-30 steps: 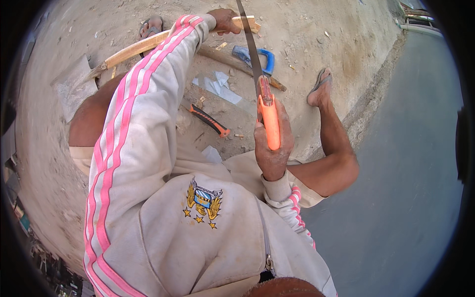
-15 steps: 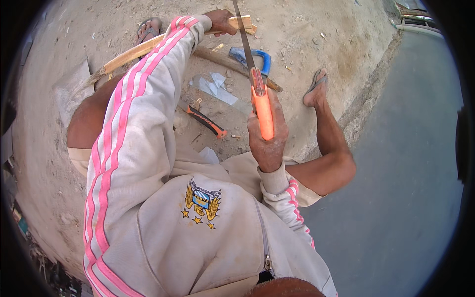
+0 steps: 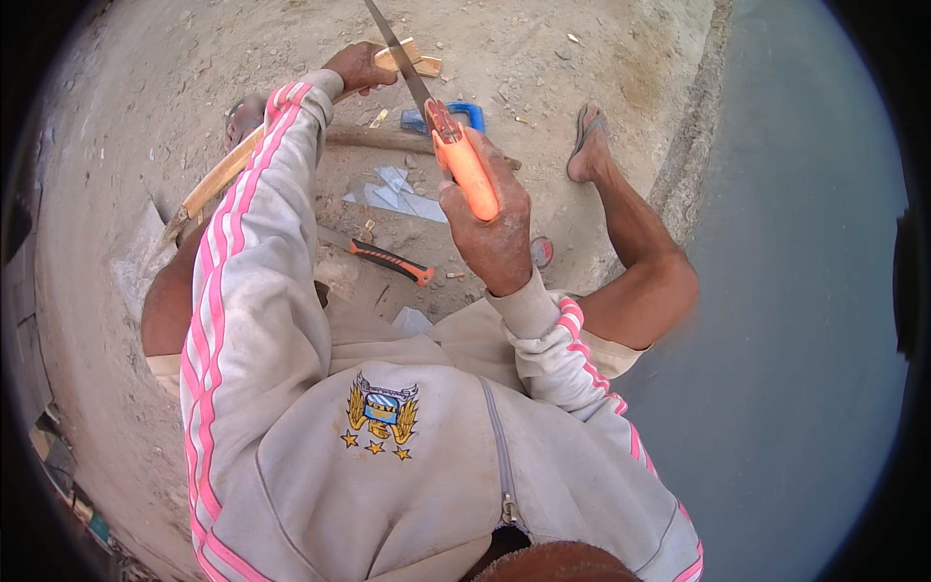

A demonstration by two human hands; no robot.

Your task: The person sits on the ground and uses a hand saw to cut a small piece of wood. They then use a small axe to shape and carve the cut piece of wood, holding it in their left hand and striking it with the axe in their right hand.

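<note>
My right hand (image 3: pixel 497 233) is closed round the orange handle of a handsaw (image 3: pixel 467 179). Its narrow blade slants up and left, crossing a strip of wood (image 3: pixel 215 182) close to the strip's far end. Just left of the blade, my left hand (image 3: pixel 357 68) grips that strip. The wood runs down-left behind my left sleeve, which hides part of it, and its lower end lies near my left knee. Whether the teeth are inside the wood I cannot make out.
A wooden pole (image 3: pixel 373 139) lies on the dirt beside a blue D-shaped handle (image 3: pixel 472 116). Nearer are clear glass-like pieces (image 3: pixel 402 197), a tool with a black and orange handle (image 3: pixel 393 260) and a round tin-like object (image 3: pixel 541 252). A smooth grey slab (image 3: pixel 776 320) borders the right.
Both hands, the saw and the wood appear further left in view, as the view itself has shifted. The saw handle is drawn back slightly and tilts more to the left. The round object has come into sight.
</note>
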